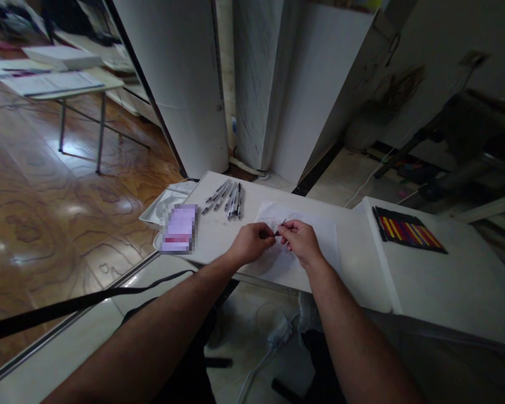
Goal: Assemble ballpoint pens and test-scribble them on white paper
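Over a white paper sheet (326,241) with faint drawn marks, my left hand (255,242) and my right hand (299,240) meet, fingertips nearly touching. Both are closed in a pinch on a small, thin dark object (277,233), too small to name. Several clear pens with dark caps (234,201) lie in a loose group beyond my left hand. A purple, blurred-out item (179,229) sits at the left edge of the white table (212,235).
On the adjoining white surface (454,286) at the right lies a black case of colored pens (410,229). White walls and a column (256,84) stand behind the table. A power strip (280,332) with a cable is on the floor below.
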### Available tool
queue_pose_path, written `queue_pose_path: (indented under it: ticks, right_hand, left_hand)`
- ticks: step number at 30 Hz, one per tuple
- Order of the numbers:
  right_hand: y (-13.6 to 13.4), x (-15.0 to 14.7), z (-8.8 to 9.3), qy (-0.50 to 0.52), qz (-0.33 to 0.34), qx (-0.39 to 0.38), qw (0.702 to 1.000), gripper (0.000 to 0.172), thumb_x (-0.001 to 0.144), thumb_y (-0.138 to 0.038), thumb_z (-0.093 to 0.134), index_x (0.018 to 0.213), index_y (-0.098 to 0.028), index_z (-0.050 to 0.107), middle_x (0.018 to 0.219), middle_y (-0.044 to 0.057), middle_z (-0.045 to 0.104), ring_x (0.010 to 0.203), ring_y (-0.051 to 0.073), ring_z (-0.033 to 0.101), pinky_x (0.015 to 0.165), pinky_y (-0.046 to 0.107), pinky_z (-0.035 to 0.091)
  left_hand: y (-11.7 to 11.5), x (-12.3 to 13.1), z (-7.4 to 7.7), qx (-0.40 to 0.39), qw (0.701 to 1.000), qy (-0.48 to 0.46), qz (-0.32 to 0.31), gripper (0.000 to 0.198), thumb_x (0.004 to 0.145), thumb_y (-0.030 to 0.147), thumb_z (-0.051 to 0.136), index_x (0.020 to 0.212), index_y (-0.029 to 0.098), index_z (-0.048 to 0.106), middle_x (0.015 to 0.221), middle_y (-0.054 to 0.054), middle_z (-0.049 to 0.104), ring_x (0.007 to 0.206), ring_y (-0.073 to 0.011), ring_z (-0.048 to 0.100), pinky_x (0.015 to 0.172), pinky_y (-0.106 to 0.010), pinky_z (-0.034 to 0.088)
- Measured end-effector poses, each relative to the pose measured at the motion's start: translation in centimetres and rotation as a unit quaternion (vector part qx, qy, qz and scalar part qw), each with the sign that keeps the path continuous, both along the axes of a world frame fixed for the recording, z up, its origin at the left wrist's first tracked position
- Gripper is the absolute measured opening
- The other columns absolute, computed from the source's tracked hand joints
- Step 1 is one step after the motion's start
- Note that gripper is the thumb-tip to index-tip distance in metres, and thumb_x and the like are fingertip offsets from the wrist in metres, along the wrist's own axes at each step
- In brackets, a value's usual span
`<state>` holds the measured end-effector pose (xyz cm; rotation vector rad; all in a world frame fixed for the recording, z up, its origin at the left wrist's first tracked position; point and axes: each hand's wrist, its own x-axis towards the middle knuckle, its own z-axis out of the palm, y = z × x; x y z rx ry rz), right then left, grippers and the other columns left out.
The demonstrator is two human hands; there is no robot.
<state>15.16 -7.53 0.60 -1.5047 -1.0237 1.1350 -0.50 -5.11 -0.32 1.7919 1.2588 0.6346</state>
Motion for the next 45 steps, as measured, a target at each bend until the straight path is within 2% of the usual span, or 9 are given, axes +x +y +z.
queue_pose_path:
  ticks: [4, 7, 11, 13, 16, 23, 28, 45]
  right_hand:
    - [0.1, 0.2, -0.3, 0.004, -0.007, 0.0, 1.0, 0.027, 0.065, -0.04, 0.071, 0.073, -0.016, 0.061, 0.055, -0.001, 0.063, 0.042, 0.009, 0.049, 0.041, 0.02, 0.036]
    - [0.5, 0.4, -0.7, -0.016, -0.022, -0.005, 1.0, 0.025, 0.066, -0.04, 0.069, 0.073, -0.017, 0.062, 0.059, 0.0, 0.065, 0.044, 0.01, 0.052, 0.043, 0.021, 0.039]
    - [1.2, 1.2, -1.5, -0.156, -0.018, -0.018, 0.987, 0.021, 0.071, -0.036, 0.064, 0.078, -0.017, 0.069, 0.069, 0.003, 0.07, 0.054, 0.014, 0.061, 0.052, 0.023, 0.045]
    - [1.3, 1.9, -1.6, -0.255, -0.022, -0.024, 0.967, 0.019, 0.074, -0.034, 0.063, 0.079, -0.018, 0.071, 0.074, 0.004, 0.072, 0.063, 0.015, 0.066, 0.059, 0.024, 0.048]
    - [1.0, 3.2, -1.2, -0.351, -0.027, -0.041, 0.935, 0.019, 0.077, -0.031, 0.063, 0.086, -0.019, 0.073, 0.083, 0.004, 0.075, 0.076, 0.016, 0.069, 0.069, 0.024, 0.049]
    - [-0.5, 5.6, -0.3, -0.54, 0.063, -0.064, 0.837, 0.032, 0.079, -0.028, 0.064, 0.108, -0.018, 0.071, 0.108, 0.01, 0.071, 0.1, 0.022, 0.065, 0.088, 0.029, 0.045]
    - [-1.0, 6.2, -0.7, -0.574, 0.116, -0.073, 0.807, 0.035, 0.078, -0.029, 0.066, 0.111, -0.016, 0.069, 0.116, 0.012, 0.066, 0.103, 0.023, 0.062, 0.089, 0.028, 0.043]
    - [-1.1, 6.0, -0.5, -0.589, 0.125, -0.07, 0.795, 0.032, 0.079, -0.028, 0.063, 0.109, -0.016, 0.069, 0.113, 0.012, 0.064, 0.098, 0.023, 0.061, 0.08, 0.029, 0.044]
  left_hand:
    - [-0.1, 0.4, 0.1, 0.021, 1.0, 0.009, -0.018, 0.02, 0.075, 0.032, 0.062, 0.081, 0.016, 0.071, 0.072, -0.001, 0.069, 0.065, -0.0128, 0.059, 0.058, -0.023, 0.04]
    - [0.4, 0.0, 0.6, 0.034, 0.999, 0.039, 0.001, 0.022, 0.079, 0.031, 0.058, 0.083, 0.016, 0.072, 0.074, -0.003, 0.071, 0.066, -0.0139, 0.061, 0.059, -0.024, 0.041]
    - [1.7, -1.4, 0.8, 0.056, 0.99, 0.122, 0.052, 0.02, 0.079, 0.026, 0.058, 0.085, 0.016, 0.073, 0.082, -0.005, 0.074, 0.073, -0.0163, 0.064, 0.066, -0.025, 0.045]
    - [2.3, -2.1, 0.5, 0.065, 0.982, 0.166, 0.063, 0.019, 0.078, 0.025, 0.059, 0.087, 0.017, 0.074, 0.085, -0.006, 0.074, 0.076, -0.0173, 0.065, 0.068, -0.025, 0.046]
    - [2.7, -2.8, -0.1, 0.079, 0.975, 0.202, 0.047, 0.02, 0.077, 0.025, 0.059, 0.09, 0.019, 0.074, 0.087, -0.005, 0.074, 0.078, -0.0179, 0.066, 0.07, -0.026, 0.047]
    - [2.5, -3.0, -0.8, 0.112, 0.964, 0.243, -0.004, 0.024, 0.074, 0.022, 0.061, 0.093, 0.02, 0.075, 0.086, -0.005, 0.073, 0.078, -0.0178, 0.065, 0.071, -0.025, 0.048]
    - [2.6, -3.0, -1.0, 0.119, 0.959, 0.258, -0.015, 0.024, 0.073, 0.024, 0.063, 0.094, 0.02, 0.074, 0.087, -0.006, 0.072, 0.077, -0.0179, 0.064, 0.07, -0.026, 0.047]
    - [3.0, -3.0, -1.5, 0.126, 0.96, 0.248, -0.028, 0.023, 0.07, 0.02, 0.063, 0.091, 0.019, 0.072, 0.083, -0.005, 0.07, 0.072, -0.0158, 0.061, 0.066, -0.025, 0.044]
